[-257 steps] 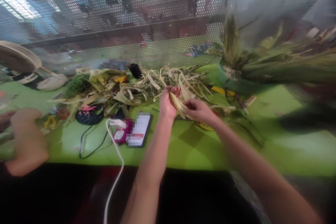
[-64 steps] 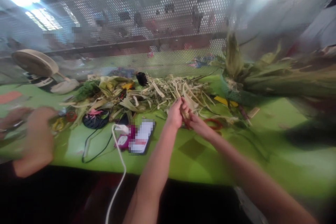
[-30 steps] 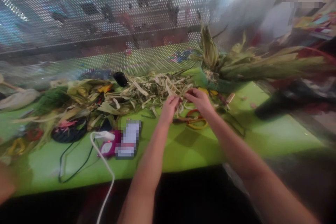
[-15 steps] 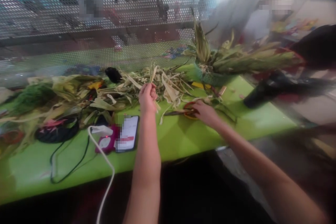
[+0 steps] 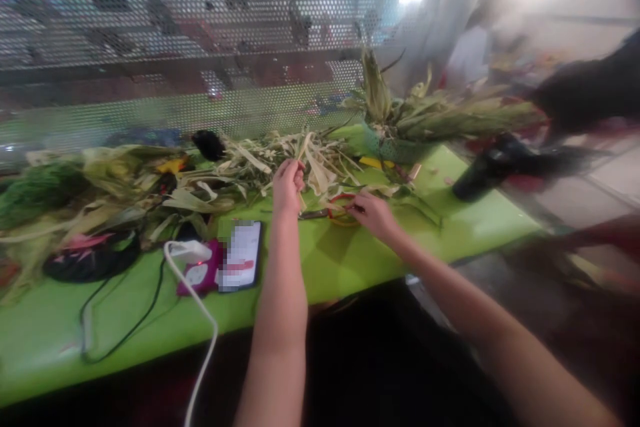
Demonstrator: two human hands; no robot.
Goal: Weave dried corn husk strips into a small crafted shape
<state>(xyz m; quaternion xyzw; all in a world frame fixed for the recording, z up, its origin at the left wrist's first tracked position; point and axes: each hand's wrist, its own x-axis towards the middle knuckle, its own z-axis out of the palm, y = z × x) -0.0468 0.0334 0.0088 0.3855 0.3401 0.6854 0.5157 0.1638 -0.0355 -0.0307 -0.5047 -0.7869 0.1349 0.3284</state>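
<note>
My left hand [image 5: 289, 185] is closed, pinching a pale dried corn husk strip [image 5: 306, 145] that rises above the fingers. To its right, my right hand [image 5: 373, 212] is closed at the handles of a pair of scissors [image 5: 341, 201]. The handle loops look red and orange, and the dark blades point left toward my left wrist. Exactly how the right fingers sit in the handles is blurred. Behind both hands spreads a heap of dry husk strips [image 5: 255, 159], with a broad pale husk piece [image 5: 319, 173] between the hands.
On the green table [image 5: 320, 270] lie a phone [image 5: 243, 257], a magenta power socket [image 5: 200, 273] with a white cable [image 5: 204, 313], and a black pouch [image 5: 93, 260]. A bowl [image 5: 387, 143] of husks stands at back right, near a dark cylinder [image 5: 475, 177]. A perforated metal screen [image 5: 200, 47] rises behind.
My right hand and the scissors have shifted left, closer to my left hand. The left hand has moved slightly right, still pinching the husk strip. The camera view has turned a little.
</note>
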